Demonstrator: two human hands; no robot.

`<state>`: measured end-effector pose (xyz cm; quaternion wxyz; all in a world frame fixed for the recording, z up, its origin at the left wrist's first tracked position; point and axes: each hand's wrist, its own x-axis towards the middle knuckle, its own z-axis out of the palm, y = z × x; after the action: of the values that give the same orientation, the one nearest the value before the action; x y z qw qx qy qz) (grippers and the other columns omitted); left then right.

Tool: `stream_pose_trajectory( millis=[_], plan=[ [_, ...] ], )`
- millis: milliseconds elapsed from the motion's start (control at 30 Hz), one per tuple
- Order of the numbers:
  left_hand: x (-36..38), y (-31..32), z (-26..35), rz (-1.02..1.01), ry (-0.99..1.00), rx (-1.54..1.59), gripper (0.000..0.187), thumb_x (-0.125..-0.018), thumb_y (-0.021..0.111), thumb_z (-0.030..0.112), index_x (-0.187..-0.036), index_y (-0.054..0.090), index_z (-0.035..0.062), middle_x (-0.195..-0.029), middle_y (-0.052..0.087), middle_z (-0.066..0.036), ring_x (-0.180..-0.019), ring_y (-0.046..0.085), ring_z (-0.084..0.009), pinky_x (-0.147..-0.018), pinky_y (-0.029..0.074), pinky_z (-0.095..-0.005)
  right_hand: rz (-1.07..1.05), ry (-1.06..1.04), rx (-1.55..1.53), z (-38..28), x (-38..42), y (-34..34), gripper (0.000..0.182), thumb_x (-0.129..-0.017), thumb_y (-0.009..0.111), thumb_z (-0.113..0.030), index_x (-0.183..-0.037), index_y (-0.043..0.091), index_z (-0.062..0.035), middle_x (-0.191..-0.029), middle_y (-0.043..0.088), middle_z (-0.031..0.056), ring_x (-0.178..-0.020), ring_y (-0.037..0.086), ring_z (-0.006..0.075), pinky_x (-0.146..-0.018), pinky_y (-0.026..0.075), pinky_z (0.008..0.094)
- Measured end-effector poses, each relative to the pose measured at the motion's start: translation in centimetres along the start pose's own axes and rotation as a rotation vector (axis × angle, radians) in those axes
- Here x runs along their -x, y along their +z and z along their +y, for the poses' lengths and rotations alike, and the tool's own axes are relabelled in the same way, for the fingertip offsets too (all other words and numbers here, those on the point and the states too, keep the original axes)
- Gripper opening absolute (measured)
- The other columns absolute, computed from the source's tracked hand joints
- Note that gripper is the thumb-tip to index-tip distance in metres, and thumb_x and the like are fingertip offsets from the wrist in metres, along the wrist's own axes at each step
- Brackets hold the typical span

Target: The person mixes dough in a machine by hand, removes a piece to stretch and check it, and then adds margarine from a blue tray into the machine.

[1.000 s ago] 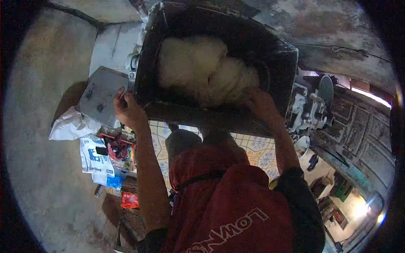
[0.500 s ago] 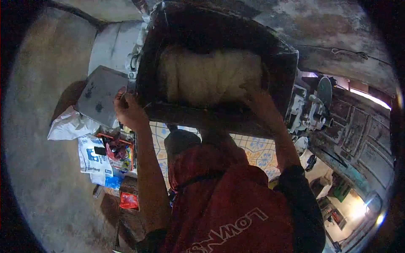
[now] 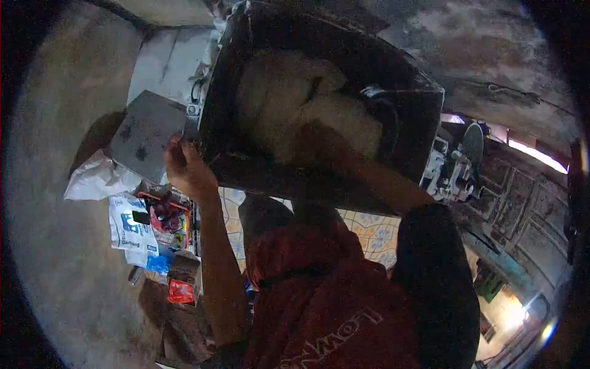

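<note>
A pale, dough-like mass (image 3: 270,101) lies in a dark, deep trough (image 3: 307,181), its surface uneven with a dark gap near the middle. My right hand (image 3: 316,140) reaches over the trough's front edge and is against the mass. Its fingers are lost in shadow and blur. My left hand (image 3: 189,172) is at the trough's left front corner, fingers curled beside the rim. Whether something sits inside those fingers I cannot make out.
Left of the trough are a grey board (image 3: 144,132), a white sack (image 3: 101,178) and a printed bag (image 3: 132,224). A red packet (image 3: 181,291) lies lower down. Metal machine parts (image 3: 452,169) are mounted on the trough's right side. Patterned tiles (image 3: 369,234) cover the floor.
My right hand has moved left and deeper into the trough. The pale mass has changed from a broad roll to a tilted, split shape. My left hand stays near the corner.
</note>
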<state>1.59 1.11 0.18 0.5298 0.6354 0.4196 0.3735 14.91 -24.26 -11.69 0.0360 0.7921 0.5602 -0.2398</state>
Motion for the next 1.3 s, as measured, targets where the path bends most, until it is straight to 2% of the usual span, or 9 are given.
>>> stream_pose_trajectory(
  millis=[133,233,433,533,767,900,1100,1200,1300],
  plan=[
    [0.4,-0.7,0.0,-0.060,0.019,-0.046,0.026,-0.087,0.054,0.013,-0.106,0.058,-0.0035,-0.088,0.062,-0.006,-0.075,0.054,-0.0128,-0.069,0.043,-0.0263,-0.293,0.065,0.186,1.7,-0.7,-7.1,0.045,-0.076,0.065,-0.024,-0.118,0.056,-0.0098,-0.115,0.059,0.0126,-0.108,0.055,0.0288,-0.094,0.042,0.0450],
    [0.3,-0.3,0.0,-0.024,0.133,-0.148,0.026,-0.086,0.050,0.010,-0.108,0.058,-0.0020,-0.087,0.063,-0.008,-0.075,0.056,-0.0154,-0.070,0.045,-0.0278,-0.061,0.130,-0.066,6.5,3.9,-8.7,0.058,-0.070,0.071,-0.025,-0.122,0.054,-0.0088,-0.115,0.059,0.0140,-0.109,0.055,0.0309,-0.094,0.042,0.0460],
    [0.4,-0.5,0.2,-0.035,0.068,-0.161,0.025,-0.086,0.049,0.006,-0.108,0.058,-0.0016,-0.094,0.063,-0.010,-0.081,0.056,-0.0150,-0.073,0.045,-0.0269,-0.004,0.516,-0.373,4.5,9.4,-12.2,0.060,-0.076,0.073,-0.021,-0.129,0.047,-0.0085,-0.122,0.056,0.0127,-0.114,0.052,0.0331,-0.098,0.041,0.0446],
    [0.4,-0.1,0.0,0.005,0.100,-0.092,0.024,-0.087,0.049,0.004,-0.108,0.059,-0.0011,-0.092,0.063,-0.010,-0.080,0.057,-0.0154,-0.073,0.045,-0.0268,0.436,0.401,-0.618,2.4,14.3,-9.6,0.055,-0.079,0.070,-0.019,-0.129,0.048,-0.0096,-0.125,0.055,0.0128,-0.115,0.053,0.0324,-0.096,0.043,0.0423],
    [-0.5,-1.2,-2.1,-0.031,0.057,-0.073,0.023,-0.086,0.054,0.009,-0.105,0.061,-0.0018,-0.094,0.065,-0.014,-0.079,0.061,-0.0197,-0.073,0.048,-0.0308,0.891,0.868,-1.085,0.6,19.4,-18.1,0.031,-0.085,0.066,-0.017,-0.112,0.059,-0.0041,-0.108,0.064,0.0112,-0.091,0.063,0.0193,-0.079,0.051,0.0327],
    [0.3,-0.3,1.1,-0.020,0.121,-0.309,0.024,-0.086,0.055,0.011,-0.103,0.060,-0.0043,-0.094,0.065,-0.014,-0.080,0.061,-0.0204,-0.074,0.048,-0.0309,0.893,0.848,-0.677,1.0,20.6,-17.8,0.022,-0.086,0.065,-0.022,-0.097,0.065,-0.0033,-0.086,0.068,0.0070,-0.076,0.062,0.0143,-0.066,0.050,0.0307],
    [-0.2,-0.7,-0.6,-0.048,0.062,-0.083,0.026,-0.085,0.054,0.011,-0.105,0.060,-0.0052,-0.092,0.064,-0.012,-0.080,0.060,-0.0188,-0.074,0.048,-0.0299,0.688,0.688,-0.706,-0.6,20.3,-11.4,0.023,-0.086,0.062,-0.022,-0.093,0.064,-0.0011,-0.088,0.066,0.0136,-0.080,0.063,0.0227,-0.074,0.048,0.0336],
    [0.1,-0.7,0.2,-0.071,0.220,-0.287,0.025,-0.085,0.053,0.010,-0.104,0.060,-0.0050,-0.091,0.064,-0.012,-0.079,0.059,-0.0177,-0.073,0.047,-0.0301,0.541,0.737,-0.687,-2.4,19.5,-12.2,0.029,-0.090,0.054,-0.032,-0.095,0.064,-0.0051,-0.093,0.065,0.0157,-0.085,0.064,0.0339,-0.073,0.050,0.0411],
    [0.5,-0.2,1.2,-0.019,0.101,-0.252,0.025,-0.085,0.052,0.009,-0.104,0.060,-0.0048,-0.089,0.064,-0.012,-0.078,0.059,-0.0173,-0.071,0.047,-0.0296,0.464,0.673,-0.583,-2.1,19.6,-10.3,0.028,-0.090,0.055,-0.030,-0.094,0.063,-0.0042,-0.090,0.065,0.0166,-0.083,0.063,0.0352,-0.071,0.050,0.0434]
  ],
)
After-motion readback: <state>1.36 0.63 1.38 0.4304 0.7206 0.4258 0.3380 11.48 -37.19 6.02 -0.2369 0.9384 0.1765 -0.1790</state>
